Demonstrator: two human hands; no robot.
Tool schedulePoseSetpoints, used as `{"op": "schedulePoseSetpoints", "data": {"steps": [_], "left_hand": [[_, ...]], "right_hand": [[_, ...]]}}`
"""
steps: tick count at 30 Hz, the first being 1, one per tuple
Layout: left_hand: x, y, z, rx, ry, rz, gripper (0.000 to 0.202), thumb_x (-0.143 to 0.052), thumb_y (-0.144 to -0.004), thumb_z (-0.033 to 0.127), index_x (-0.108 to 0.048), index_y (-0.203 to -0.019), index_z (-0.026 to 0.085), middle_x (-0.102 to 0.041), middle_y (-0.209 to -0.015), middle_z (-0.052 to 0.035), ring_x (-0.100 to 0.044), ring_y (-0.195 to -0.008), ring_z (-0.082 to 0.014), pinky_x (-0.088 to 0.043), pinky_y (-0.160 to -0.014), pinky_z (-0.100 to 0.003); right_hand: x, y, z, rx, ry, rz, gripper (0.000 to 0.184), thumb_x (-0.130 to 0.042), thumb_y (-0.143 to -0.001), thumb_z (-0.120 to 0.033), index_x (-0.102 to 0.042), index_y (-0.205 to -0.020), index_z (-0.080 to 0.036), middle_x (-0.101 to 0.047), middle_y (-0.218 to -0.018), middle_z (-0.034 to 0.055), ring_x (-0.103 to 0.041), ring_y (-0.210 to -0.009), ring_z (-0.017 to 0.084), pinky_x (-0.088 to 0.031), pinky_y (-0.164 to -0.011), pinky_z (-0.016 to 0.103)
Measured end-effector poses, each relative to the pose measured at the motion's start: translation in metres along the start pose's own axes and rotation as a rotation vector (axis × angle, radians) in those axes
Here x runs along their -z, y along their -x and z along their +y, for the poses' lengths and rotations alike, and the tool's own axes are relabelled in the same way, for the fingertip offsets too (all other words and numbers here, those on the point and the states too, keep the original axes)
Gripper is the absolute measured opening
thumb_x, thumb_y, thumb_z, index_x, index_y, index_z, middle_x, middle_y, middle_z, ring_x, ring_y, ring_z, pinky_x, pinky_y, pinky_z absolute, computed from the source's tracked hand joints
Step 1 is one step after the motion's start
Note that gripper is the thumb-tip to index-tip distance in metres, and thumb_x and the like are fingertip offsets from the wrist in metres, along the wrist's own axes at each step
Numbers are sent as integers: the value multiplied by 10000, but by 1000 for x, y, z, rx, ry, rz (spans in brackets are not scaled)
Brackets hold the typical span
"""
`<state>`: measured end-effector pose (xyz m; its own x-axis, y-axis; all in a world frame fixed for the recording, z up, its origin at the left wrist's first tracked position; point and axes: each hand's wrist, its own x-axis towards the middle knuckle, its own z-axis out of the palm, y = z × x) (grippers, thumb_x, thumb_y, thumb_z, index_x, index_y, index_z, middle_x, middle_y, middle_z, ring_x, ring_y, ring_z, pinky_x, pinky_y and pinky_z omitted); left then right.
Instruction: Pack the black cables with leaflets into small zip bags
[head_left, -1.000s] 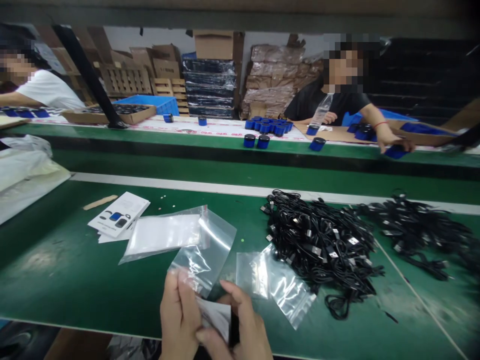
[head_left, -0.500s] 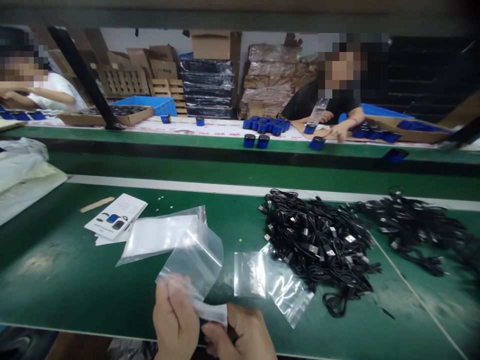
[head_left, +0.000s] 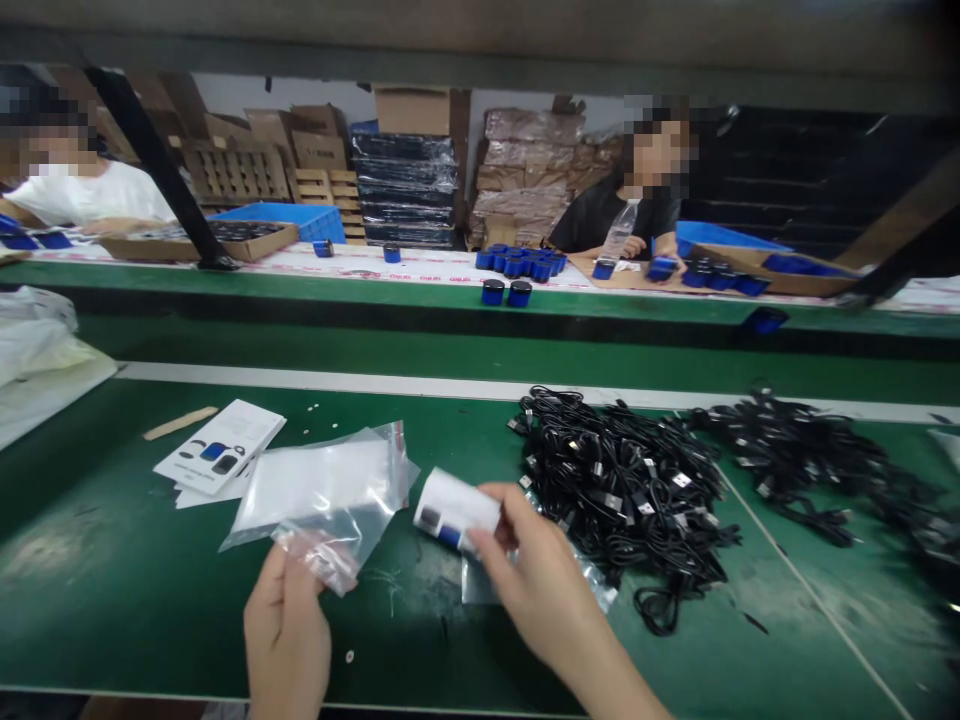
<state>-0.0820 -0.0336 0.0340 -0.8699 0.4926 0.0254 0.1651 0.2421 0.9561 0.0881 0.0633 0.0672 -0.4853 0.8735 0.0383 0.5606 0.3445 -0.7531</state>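
My left hand (head_left: 287,630) pinches the mouth of a small clear zip bag (head_left: 330,540) just above the green table. My right hand (head_left: 541,580) grips a rolled white leaflet (head_left: 454,511) with a blue mark on it, held a little to the right of that bag. Behind the bag lies a stack of clear zip bags (head_left: 319,480). Flat white leaflets (head_left: 217,460) lie to the left of the stack. More clear bags (head_left: 480,585) lie under my right hand.
A large heap of coiled black USB cables (head_left: 622,490) lies at right, with a second heap (head_left: 817,460) further right. White plastic sheeting (head_left: 37,350) sits at far left. Across the raised green belt (head_left: 375,340), two persons work among blue round speakers (head_left: 521,265) and cardboard trays.
My hands have come apart. The right hand has risen forward with the rolled leaflet now out in the open; the left has moved left with the clear bag. The camera has tilted slightly.
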Motion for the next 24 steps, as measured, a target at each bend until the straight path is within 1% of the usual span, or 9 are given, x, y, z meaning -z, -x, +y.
{"op": "schedulePoseSetpoints", "data": {"steps": [4, 7, 9, 11, 14, 16, 18, 21, 24], "left_hand": [[0, 0, -5, 52, 50, -50, 289, -508, -750, 471, -585, -648, 211, -583, -521, 21, -551, -519, -181, -425, -518, -274], [-6, 12, 0, 132, 22, -89, 305, -529, -735, 507, -596, -662, 218, -552, -508, 36, -523, -513, -181, -400, -513, -274], [-9, 19, 4, 188, -15, -90, 324, -517, -737, 534, -603, -695, 225, -550, -546, 34, -509, -527, -186, -379, -499, -272], [-9, 24, 8, 216, -39, -104, 360, -496, -741, 571, -601, -709, 228, -530, -546, 33, -492, -517, -189, -355, -473, -269], [-8, 25, 8, 221, -25, -151, 364, -484, -748, 577, -598, -725, 232, -499, -522, 39, -492, -524, -192, -356, -495, -270], [-7, 24, 5, 210, -10, -168, 327, -496, -744, 545, -598, -748, 235, -515, -556, 36, -511, -566, -196, -373, -537, -272], [-7, 23, 2, 187, -13, -191, 291, -506, -740, 520, -588, -731, 241, -510, -570, 40, -504, -577, -189, -376, -548, -266], [-7, 22, -3, 180, -24, -225, 273, -514, -748, 505, -595, -713, 246, -473, -513, 53, -469, -517, -179, -354, -495, -255], [-8, 23, -5, 161, -5, -202, 277, -520, -749, 487, -635, -796, 239, -549, -558, 40, -503, -536, -188, -374, -509, -262]], "right_hand": [[3, -29, 3, -114, 169, 90, 416, -547, -872, -192, -452, -1260, -74, -691, -852, 100, -669, -779, 263, -502, -690, 349], [1, -34, 2, -68, 309, 81, 577, -656, -813, -265, -428, -1298, -51, -613, -1111, 213, -657, -881, 338, -518, -717, 433], [0, -31, 3, -5, 428, 118, 586, -707, -764, -253, -468, -1266, -67, -510, -1248, 252, -613, -990, 375, -523, -746, 467], [0, -29, 5, 75, 474, 141, 557, -717, -738, -182, -497, -1240, -87, -501, -1260, 239, -562, -1068, 376, -503, -814, 488], [-1, -31, 9, 144, 442, 78, 552, -688, -704, -50, -523, -1224, -130, -621, -1099, 159, -585, -1011, 332, -478, -860, 470], [-4, -36, 11, 122, 402, 40, 610, -629, -718, -3, -463, -1292, -128, -663, -1008, 126, -630, -914, 295, -502, -804, 421], [-7, -42, 11, 70, 354, 37, 647, -546, -760, 15, -355, -1370, -81, -670, -994, 144, -655, -855, 278, -510, -751, 391], [-10, -50, 9, 1, 267, 43, 608, -510, -802, -19, -324, -1380, -26, -646, -1057, 192, -654, -892, 282, -489, -781, 392], [-4, -56, 6, -22, 144, -6, 612, -578, -840, -195, -337, -1378, -30, -629, -1111, 179, -652, -896, 245, -488, -794, 342]]}}
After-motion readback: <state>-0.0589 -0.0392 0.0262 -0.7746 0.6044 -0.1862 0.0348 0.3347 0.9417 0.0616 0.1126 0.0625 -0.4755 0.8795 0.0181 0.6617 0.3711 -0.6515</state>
